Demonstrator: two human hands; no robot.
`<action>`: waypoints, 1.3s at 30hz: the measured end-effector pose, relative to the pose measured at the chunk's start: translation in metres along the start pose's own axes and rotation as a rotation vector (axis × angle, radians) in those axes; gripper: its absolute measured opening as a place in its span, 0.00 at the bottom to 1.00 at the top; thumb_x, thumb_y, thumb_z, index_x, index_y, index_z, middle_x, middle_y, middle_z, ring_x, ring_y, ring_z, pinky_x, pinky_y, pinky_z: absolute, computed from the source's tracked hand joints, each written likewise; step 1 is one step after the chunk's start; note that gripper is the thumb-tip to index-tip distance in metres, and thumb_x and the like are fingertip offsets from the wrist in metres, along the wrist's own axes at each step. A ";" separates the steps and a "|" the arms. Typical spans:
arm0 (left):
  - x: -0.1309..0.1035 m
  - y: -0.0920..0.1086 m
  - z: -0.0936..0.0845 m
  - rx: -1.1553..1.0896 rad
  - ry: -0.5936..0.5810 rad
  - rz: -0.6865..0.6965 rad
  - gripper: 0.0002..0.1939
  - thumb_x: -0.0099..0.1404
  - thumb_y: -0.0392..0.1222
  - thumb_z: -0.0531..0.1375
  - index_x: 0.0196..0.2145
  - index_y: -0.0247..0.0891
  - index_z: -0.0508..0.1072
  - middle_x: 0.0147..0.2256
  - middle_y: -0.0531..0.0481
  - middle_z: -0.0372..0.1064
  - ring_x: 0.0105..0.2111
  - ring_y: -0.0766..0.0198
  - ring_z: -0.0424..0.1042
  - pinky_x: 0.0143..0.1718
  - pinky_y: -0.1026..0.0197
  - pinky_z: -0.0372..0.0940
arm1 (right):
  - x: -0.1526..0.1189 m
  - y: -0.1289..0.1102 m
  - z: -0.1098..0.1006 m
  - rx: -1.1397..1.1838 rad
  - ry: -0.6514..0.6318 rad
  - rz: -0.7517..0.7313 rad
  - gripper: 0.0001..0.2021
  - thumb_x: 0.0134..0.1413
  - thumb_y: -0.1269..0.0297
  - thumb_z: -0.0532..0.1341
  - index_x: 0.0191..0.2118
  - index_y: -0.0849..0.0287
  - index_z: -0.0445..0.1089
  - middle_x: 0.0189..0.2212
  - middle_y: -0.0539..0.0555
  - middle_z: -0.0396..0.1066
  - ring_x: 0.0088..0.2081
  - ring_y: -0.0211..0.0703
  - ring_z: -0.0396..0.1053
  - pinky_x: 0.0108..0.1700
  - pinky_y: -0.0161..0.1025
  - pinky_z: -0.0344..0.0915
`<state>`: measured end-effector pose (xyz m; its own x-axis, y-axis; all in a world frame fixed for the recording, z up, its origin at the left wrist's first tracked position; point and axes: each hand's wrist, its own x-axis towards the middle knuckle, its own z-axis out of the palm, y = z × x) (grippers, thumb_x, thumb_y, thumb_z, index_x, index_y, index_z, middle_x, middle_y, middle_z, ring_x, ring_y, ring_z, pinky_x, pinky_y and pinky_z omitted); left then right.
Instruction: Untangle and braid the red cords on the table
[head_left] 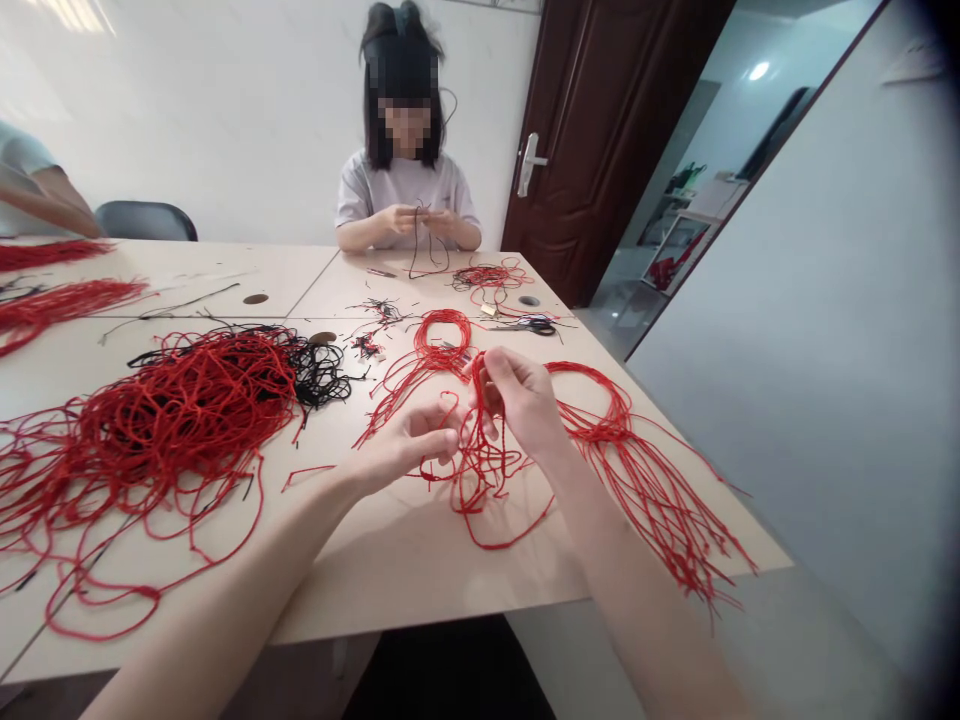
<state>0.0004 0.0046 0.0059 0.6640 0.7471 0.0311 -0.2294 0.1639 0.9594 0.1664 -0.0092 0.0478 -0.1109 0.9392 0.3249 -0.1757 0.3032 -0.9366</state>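
Observation:
My right hand [517, 395] is closed in a pinch on a bunch of red cords [481, 400], which hangs down above the table in front of me. Left of it, my left hand [424, 435] has its thumb and fingers bent together round a red cord [449, 398]; a bit of it curls up above the fingers and more shows below the palm. Loose strands [495, 545] trail beneath both hands. A coiled bundle of red cords [622, 400] lies by my right forearm, and a smaller coiled bundle [442, 325] lies just beyond my hands.
A big tangled heap of red cords [187, 400] with black cords [322, 375] covers the table's left. Scissors [536, 326], cord scraps [382, 312] and a red-and-black tangle [487, 275] lie farther back. Across the table sits a person [409, 190] holding dark cord; another person's arm [56, 200] shows far left.

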 end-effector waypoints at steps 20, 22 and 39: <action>0.001 0.007 -0.045 -0.169 0.148 -0.032 0.18 0.57 0.38 0.58 0.18 0.38 0.52 0.14 0.63 0.35 0.13 0.76 0.34 0.15 0.69 0.38 | 0.008 -0.007 -0.026 -0.010 0.692 -0.408 0.17 0.57 0.49 0.54 0.27 0.58 0.64 0.11 0.41 0.55 0.11 0.30 0.58 0.12 0.28 0.54; 0.001 0.009 -0.054 -0.202 0.208 0.030 0.18 0.56 0.39 0.56 0.17 0.38 0.49 0.14 0.63 0.32 0.13 0.75 0.33 0.15 0.68 0.40 | 0.010 -0.012 -0.035 0.165 0.661 -0.333 0.18 0.54 0.47 0.56 0.27 0.58 0.63 0.10 0.39 0.51 0.09 0.29 0.53 0.09 0.28 0.49; 0.000 -0.002 -0.010 0.004 0.120 0.002 0.08 0.56 0.40 0.64 0.29 0.32 0.71 0.20 0.54 0.61 0.18 0.75 0.55 0.19 0.70 0.48 | 0.005 0.009 -0.001 0.059 -0.089 0.168 0.14 0.50 0.53 0.61 0.28 0.61 0.68 0.26 0.51 0.71 0.20 0.36 0.70 0.17 0.31 0.67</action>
<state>-0.0068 0.0109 0.0013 0.5730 0.8196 -0.0002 -0.2281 0.1597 0.9604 0.1649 -0.0015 0.0410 -0.2289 0.9572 0.1773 -0.2040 0.1309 -0.9702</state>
